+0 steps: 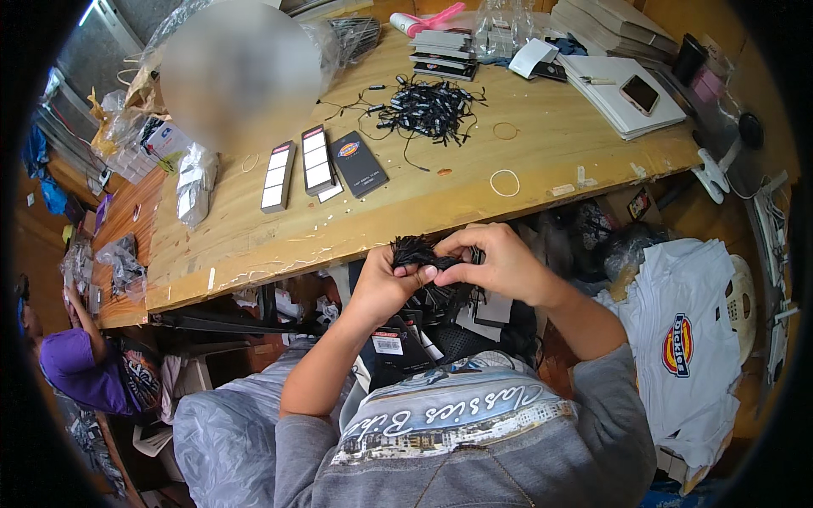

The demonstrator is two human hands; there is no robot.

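Note:
Just in front of the table's near edge, a bundle of black tag cords (412, 251) is gathered between my two hands. My left hand (388, 284) has its fingers closed round the bundle's left side. Thumb and fingers of my right hand (491, 264) pinch the bundle from the right, and the two thumbs nearly meet. Below them, several dark hang tags (389, 345), one with a white label, lie on my lap. A loose heap of similar black cords (429, 110) with small plastic ends lies on the wooden table (279, 227) beyond.
Two narrow stacks of tags (278, 176) and a dark card (359, 163) lie on the table. A phone (639, 95) rests on white sheets at the right. White shirts (682, 339) are piled beside me. At the left sits a person in a purple cap (72, 364).

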